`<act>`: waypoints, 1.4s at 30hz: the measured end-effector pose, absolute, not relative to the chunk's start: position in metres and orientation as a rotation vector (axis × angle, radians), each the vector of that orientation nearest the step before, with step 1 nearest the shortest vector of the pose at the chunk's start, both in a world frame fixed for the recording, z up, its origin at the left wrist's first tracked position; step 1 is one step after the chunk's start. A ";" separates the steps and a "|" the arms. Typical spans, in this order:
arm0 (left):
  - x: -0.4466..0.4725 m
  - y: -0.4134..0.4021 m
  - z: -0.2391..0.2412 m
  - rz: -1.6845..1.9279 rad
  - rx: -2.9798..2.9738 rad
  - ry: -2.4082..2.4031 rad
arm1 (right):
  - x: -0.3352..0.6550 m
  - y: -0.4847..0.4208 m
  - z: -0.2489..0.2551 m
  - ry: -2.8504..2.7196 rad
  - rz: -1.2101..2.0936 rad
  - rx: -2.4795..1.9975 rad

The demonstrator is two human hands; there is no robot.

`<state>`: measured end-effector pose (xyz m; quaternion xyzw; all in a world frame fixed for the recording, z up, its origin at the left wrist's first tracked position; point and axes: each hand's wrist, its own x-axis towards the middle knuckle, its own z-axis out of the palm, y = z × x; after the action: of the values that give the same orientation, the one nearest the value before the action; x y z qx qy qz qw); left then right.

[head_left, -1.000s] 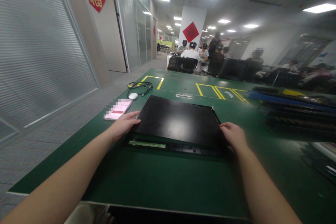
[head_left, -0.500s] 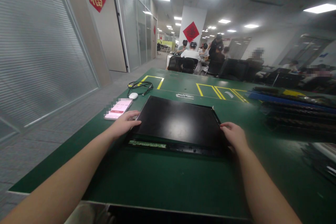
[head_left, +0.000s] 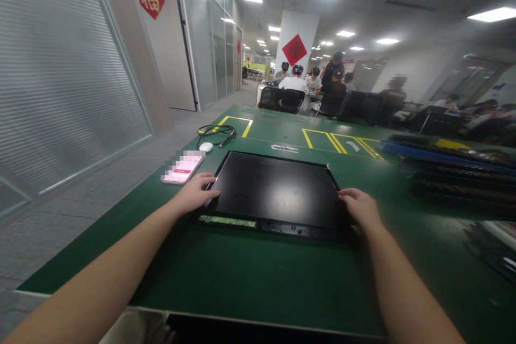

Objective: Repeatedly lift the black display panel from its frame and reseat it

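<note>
A dark, glossy display panel lies face up within a black frame on the green table. Along the near side of the frame run a green circuit strip and a black strip. My left hand grips the panel's left edge, its thumb over the edge and fingers along the side. At the right edge my right hand is closed, thumb and forefinger pinching the border; its other fingers are partly hidden below.
A phone, a white mouse and a coiled black cable lie left of the panel. Yellow tape marks the table behind. Stacked dark panels stand at the right. Several people sit at tables farther back.
The panel's far and left edges have come down and toward me, so the frame's border now shows around them. My left hand has shifted slightly with the panel; my right hand stays nearly still.
</note>
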<state>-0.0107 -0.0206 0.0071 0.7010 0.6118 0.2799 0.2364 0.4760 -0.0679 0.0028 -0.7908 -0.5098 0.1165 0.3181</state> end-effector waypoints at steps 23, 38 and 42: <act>-0.009 -0.019 0.004 0.894 1.817 1.666 | 0.479 -0.068 0.000 -1.297 0.350 -2.049; -0.007 -0.022 0.007 0.893 1.798 1.636 | 0.477 -0.068 0.003 -1.297 0.326 -2.055; -0.007 -0.021 0.007 0.896 1.785 1.640 | 0.479 -0.068 0.001 -1.278 0.369 -2.062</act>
<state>-0.0069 -0.0215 0.0074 0.6640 0.6101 0.3335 0.2749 0.4786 -0.0676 0.0007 -0.7911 -0.4902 0.1414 0.3374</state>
